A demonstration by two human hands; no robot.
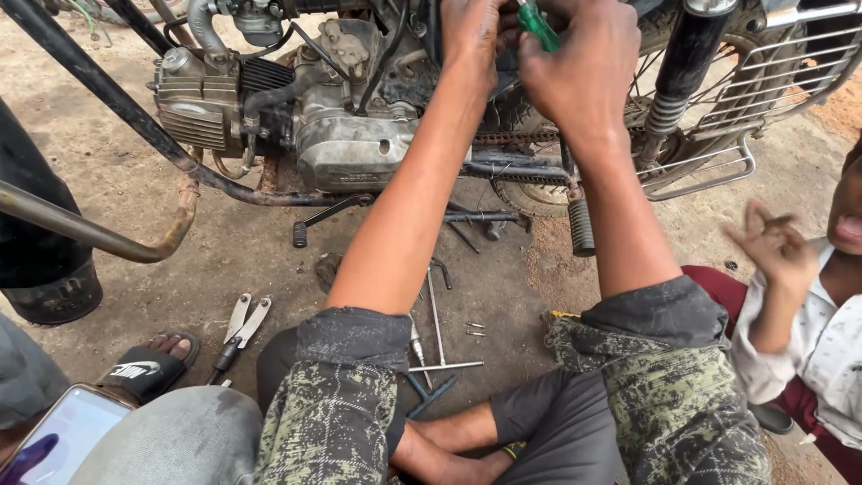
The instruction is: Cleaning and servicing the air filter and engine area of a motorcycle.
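A motorcycle [359, 126] stands side-on in front of me, its engine exposed. Both my arms reach up to it. My right hand [579, 67] is closed around a green-handled screwdriver [537, 23] near the top of the frame, above the chain. My left hand [469, 36] presses against the machine just beside it; its fingers are hidden behind the frame parts, so what it grips is unclear. Patterned green sleeves are pushed up my forearms.
On the dirt ground lie pliers [241, 330], a T-handle wrench [438, 337] and small screws [474, 330]. An exhaust pipe [99, 235] crosses at left. A sandalled foot [153, 364] and a phone [63, 431] are lower left; another person [808, 314] sits at right with a raised hand.
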